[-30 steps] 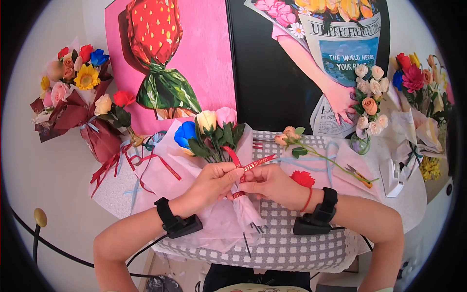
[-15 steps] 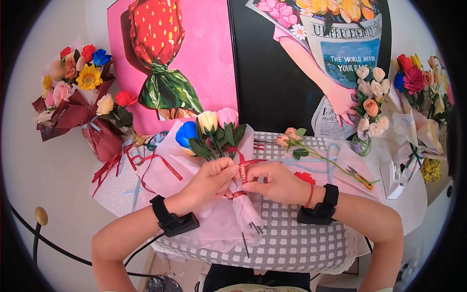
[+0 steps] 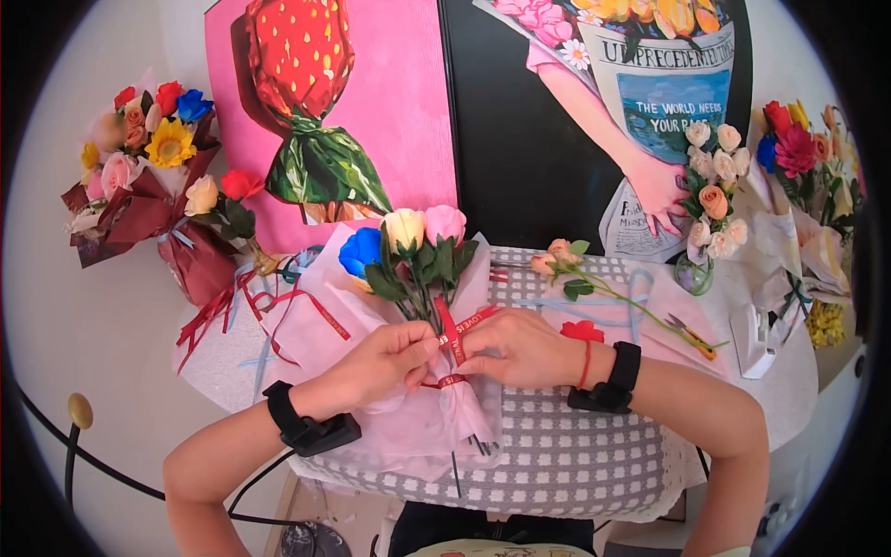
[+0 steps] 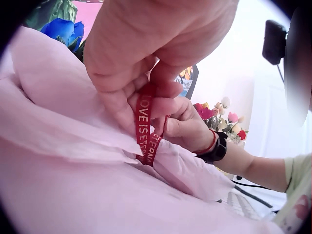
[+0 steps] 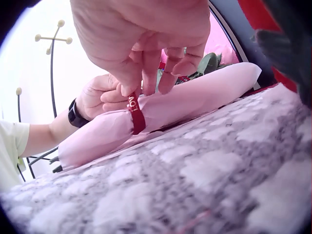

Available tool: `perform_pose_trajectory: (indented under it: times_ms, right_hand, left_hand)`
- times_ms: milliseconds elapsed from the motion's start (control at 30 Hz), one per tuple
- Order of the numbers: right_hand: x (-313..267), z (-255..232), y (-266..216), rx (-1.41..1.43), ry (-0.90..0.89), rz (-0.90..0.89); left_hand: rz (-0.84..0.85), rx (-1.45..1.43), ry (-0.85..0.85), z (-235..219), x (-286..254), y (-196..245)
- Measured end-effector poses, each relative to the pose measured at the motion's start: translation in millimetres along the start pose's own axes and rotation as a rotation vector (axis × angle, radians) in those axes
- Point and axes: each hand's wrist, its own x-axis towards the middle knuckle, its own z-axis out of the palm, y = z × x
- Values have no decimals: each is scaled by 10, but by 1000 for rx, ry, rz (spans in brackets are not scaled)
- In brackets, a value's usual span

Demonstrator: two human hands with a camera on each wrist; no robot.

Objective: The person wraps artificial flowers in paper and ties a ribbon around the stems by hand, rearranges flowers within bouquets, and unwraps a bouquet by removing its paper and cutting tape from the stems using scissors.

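Observation:
On the table lies a bouquet in pink wrapping paper (image 3: 455, 404), with a blue rose (image 3: 360, 252), a cream rose (image 3: 405, 229) and a pink rose (image 3: 445, 225) at its top. A red ribbon (image 4: 142, 119) with gold lettering goes round the gathered neck of the paper, and its ends cross above the neck. My left hand (image 3: 394, 357) pinches the ribbon between thumb and fingers at the crossing. From the other side, my right hand (image 3: 520, 345) pinches the ribbon close to the left fingertips. The right wrist view shows the ribbon band (image 5: 138, 121) snug against the paper.
Right of the bouquet lie a peach rose stem (image 3: 603, 288), scissors (image 3: 691, 336), a red flower (image 3: 583, 331) and pale blue ribbon. A white dispenser-like object (image 3: 754, 339) stands farther right. Wrapped bouquets (image 3: 172, 209) and a glass vase (image 3: 694, 275) stand around; paintings lean behind.
Both hands have come slightly lower and toward me, the left also a little leftward. The ribbon ends have shifted at the crossing, with one length now slanting up behind the right hand.

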Motion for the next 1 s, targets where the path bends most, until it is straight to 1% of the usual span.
perform_pose_trajectory:
  times_ms: [33, 67, 133, 267, 333, 367, 467, 533, 567, 633, 833, 1000]
  right_hand:
    - [13, -21, -22, 26, -83, 84]
    - [24, -21, -17, 25, -84, 85]
    - [51, -13, 2, -35, -44, 6]
    - [66, -46, -36, -67, -107, 48]
    - [59, -11, -3, -146, -40, -36]
    - [60, -10, -7, -145, -40, -36]
    - [68, -34, -49, -137, -44, -57]
    - [84, -75, -99, -212, -202, 40]
    - [85, -69, -91, -212, -200, 41]
    - [92, -43, -53, -220, -188, -11]
    - [116, -22, -54, -227, -134, -86]
    - [116, -29, -86, -288, -142, -88]
  left_hand:
    - [0, -39, 2, -4, 6, 2]
    - [1, -40, 1, -7, 12, 7]
    - [12, -43, -19, -15, 23, 22]
    - [56, -24, 9, 39, 5, 79]
    - [105, 25, 25, 45, -11, 69]
    - [104, 25, 26, 42, -17, 63]
    - [91, 86, 48, 11, -49, 57]
    - [36, 139, 62, -10, -86, 69]
    - [36, 141, 60, -24, -100, 61]
    - [-10, 136, 65, -53, -122, 40]
    - [-35, 132, 30, -103, -124, 13]
    - [-45, 205, 37, -104, -149, 41]
